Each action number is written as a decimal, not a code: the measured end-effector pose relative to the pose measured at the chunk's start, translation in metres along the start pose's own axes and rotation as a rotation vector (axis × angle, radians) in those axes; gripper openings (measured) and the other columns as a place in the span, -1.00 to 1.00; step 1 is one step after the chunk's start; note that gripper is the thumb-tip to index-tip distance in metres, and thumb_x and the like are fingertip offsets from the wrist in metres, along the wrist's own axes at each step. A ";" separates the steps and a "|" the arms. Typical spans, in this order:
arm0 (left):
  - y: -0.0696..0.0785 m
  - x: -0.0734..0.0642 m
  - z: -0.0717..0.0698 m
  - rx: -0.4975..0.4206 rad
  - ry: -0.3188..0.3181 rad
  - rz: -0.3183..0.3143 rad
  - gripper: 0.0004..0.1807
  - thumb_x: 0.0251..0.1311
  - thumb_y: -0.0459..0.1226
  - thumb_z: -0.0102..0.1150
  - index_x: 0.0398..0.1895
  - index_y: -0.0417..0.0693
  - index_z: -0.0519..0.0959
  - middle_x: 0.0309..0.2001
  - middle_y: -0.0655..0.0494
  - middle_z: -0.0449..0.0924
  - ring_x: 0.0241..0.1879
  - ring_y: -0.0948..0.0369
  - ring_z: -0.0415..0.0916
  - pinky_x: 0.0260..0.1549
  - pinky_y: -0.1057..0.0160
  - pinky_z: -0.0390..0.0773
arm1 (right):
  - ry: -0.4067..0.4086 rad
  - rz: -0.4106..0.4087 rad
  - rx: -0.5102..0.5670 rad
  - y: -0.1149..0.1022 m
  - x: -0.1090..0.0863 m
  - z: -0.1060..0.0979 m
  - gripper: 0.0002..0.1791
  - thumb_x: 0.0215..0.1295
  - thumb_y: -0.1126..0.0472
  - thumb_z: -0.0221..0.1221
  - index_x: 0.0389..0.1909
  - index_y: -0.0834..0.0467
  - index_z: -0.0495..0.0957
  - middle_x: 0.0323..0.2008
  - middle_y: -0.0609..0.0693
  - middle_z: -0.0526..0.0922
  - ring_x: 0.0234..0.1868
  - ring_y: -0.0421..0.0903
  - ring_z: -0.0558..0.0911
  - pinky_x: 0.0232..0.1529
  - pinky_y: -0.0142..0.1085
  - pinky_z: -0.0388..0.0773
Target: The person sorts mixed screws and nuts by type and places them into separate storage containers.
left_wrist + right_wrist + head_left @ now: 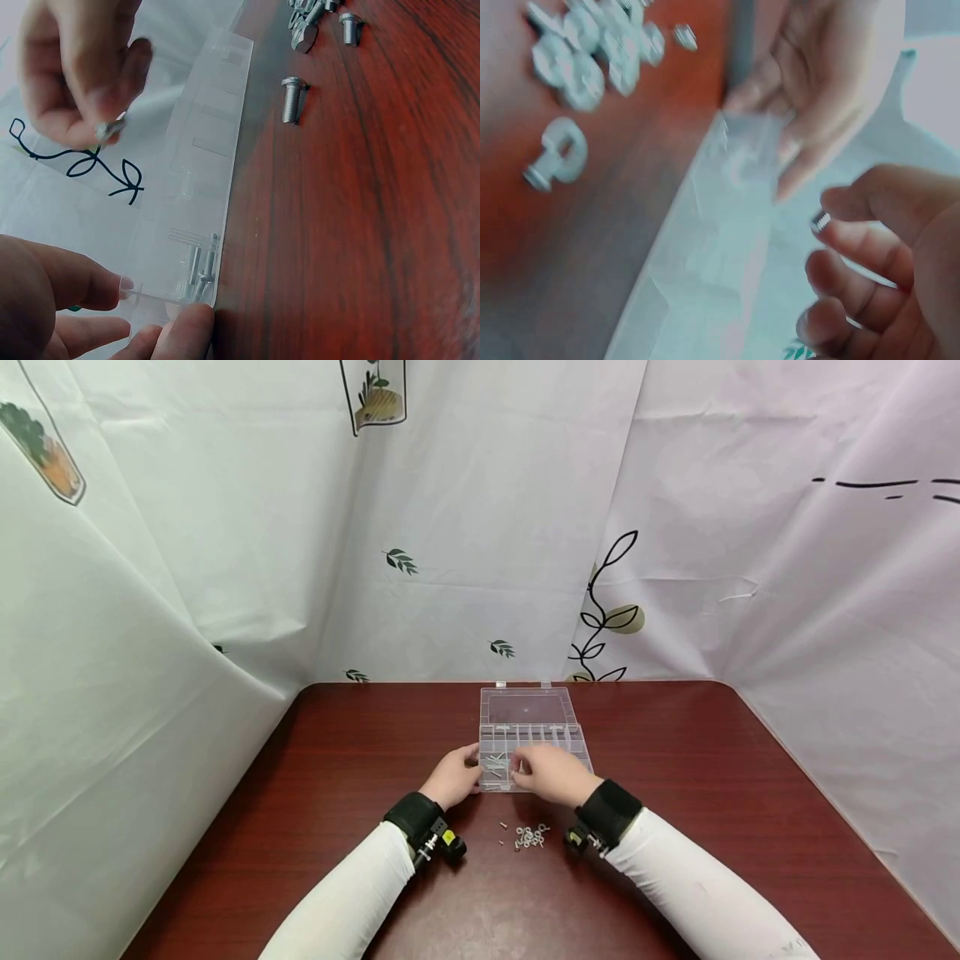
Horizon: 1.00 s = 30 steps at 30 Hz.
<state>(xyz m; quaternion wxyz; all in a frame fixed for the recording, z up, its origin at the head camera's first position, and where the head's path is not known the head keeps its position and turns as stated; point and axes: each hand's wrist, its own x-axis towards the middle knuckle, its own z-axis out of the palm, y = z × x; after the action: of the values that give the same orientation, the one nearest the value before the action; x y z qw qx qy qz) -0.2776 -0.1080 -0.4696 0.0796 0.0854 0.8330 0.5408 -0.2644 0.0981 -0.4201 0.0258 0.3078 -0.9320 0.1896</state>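
Observation:
A clear plastic compartment box [492, 745] lies on the table with its lid [527, 708] raised at the back. My left hand [452, 777] holds the box by its left side, the thumb near the front corner. Between thumb and index finger, my right hand [557, 772] pinches a small screw [820, 221], its threaded end showing in the right wrist view. That hand is over the front part of the box and hides some compartments. Several longer screws [199, 270] lie in the left compartments, close to the left hand.
In front of the box, a small pile of screws, nuts and washers [529, 836] lies on the dark red table [375, 735]. A single screw [291, 100] lies apart from it, nearer the box. White printed cloth [480, 527] hangs behind the table and at both sides.

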 end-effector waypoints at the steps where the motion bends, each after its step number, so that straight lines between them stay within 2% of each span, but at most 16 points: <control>1: 0.000 0.000 0.000 -0.001 0.001 -0.003 -0.41 0.35 -0.45 -0.04 0.46 -0.34 0.22 0.08 -0.21 0.51 -0.15 0.08 0.61 -0.30 0.21 0.72 | 0.017 0.034 0.010 0.003 0.003 -0.002 -0.89 0.23 0.18 0.26 -0.45 -0.03 0.53 -0.61 -0.22 0.43 -0.58 -0.25 0.39 -0.57 -0.35 0.34; 4: 0.001 -0.001 0.000 0.000 0.003 -0.008 -0.41 0.36 -0.45 -0.04 0.46 -0.34 0.22 0.08 -0.22 0.50 -0.14 0.07 0.62 -0.29 0.21 0.72 | 0.045 0.122 0.040 0.011 0.012 -0.005 -0.90 0.26 0.17 0.25 -0.43 0.01 0.54 -0.61 -0.17 0.44 -0.60 -0.21 0.38 -0.57 -0.34 0.31; 9: 0.000 -0.002 0.000 0.007 0.007 -0.014 -0.41 0.37 -0.45 -0.03 0.46 -0.34 0.21 0.10 -0.24 0.49 -0.11 0.05 0.61 -0.29 0.21 0.72 | 0.063 0.191 0.056 0.022 0.022 -0.001 -0.88 0.27 0.18 0.25 -0.44 0.06 0.54 -0.62 -0.12 0.45 -0.61 -0.17 0.39 -0.58 -0.33 0.30; 18: 0.001 -0.002 0.000 0.018 -0.002 -0.014 -0.42 0.40 -0.42 -0.02 0.47 -0.29 0.22 0.13 -0.23 0.49 -0.13 0.07 0.62 -0.29 0.21 0.72 | 0.033 0.260 0.036 0.031 0.029 0.012 -0.84 0.29 0.16 0.26 -0.47 0.08 0.55 -0.55 -0.09 0.55 -0.54 -0.13 0.44 -0.46 -0.27 0.42; 30: -0.002 -0.001 -0.001 0.025 0.004 -0.008 -0.41 0.39 -0.42 -0.02 0.47 -0.30 0.21 0.16 -0.25 0.46 -0.18 0.10 0.61 -0.32 0.23 0.72 | 0.035 0.273 -0.018 0.034 0.035 0.014 -0.81 0.26 0.16 0.28 -0.54 0.08 0.59 -0.48 -0.06 0.60 -0.45 -0.11 0.49 -0.34 -0.21 0.49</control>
<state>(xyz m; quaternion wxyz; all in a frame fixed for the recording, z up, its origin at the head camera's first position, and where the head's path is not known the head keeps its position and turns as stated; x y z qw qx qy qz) -0.2765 -0.1098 -0.4709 0.0790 0.0820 0.8401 0.5304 -0.3116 0.0983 -0.4392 0.0190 0.1745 -0.9663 0.1882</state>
